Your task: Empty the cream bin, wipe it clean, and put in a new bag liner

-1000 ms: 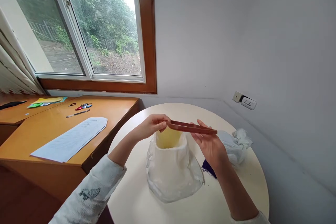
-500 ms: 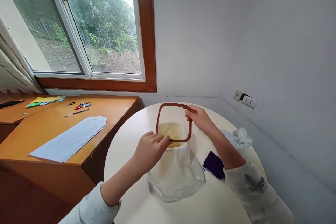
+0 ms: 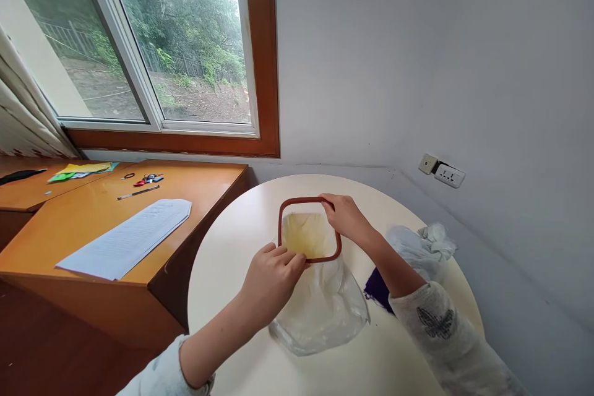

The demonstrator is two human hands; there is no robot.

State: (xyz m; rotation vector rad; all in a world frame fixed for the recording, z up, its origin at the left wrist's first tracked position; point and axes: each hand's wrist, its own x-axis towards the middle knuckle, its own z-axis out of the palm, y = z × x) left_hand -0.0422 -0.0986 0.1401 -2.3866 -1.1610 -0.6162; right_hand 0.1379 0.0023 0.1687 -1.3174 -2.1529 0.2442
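A brown, rounded-square frame (image 3: 303,200) that looks like an embroidery hoop is held over the white table by both hands. My left hand (image 3: 275,278) is closed on its near edge at the left. My right hand (image 3: 347,218) grips the far right corner, the fingers partly hidden behind the rim. Through and below the frame lies a pale, semi-sheer cloth or bag (image 3: 322,315), with a yellowish square area (image 3: 306,232) showing inside the frame. Whether the frame touches that area is unclear. A purple cloth piece (image 3: 378,291) lies partly under my right forearm.
Clear plastic bags (image 3: 424,247) lie at the round table's (image 3: 223,260) right side, near the wall. On the wooden desk (image 3: 204,182) to the left are printed papers (image 3: 130,238), a pen (image 3: 138,192), keys (image 3: 148,180) and coloured packets (image 3: 83,170). A wall socket (image 3: 450,175) is at the right.
The frame has come down and tilted flatter, closer over the yellowish area. Both hands still hold it; my right forearm now covers more of the purple cloth.
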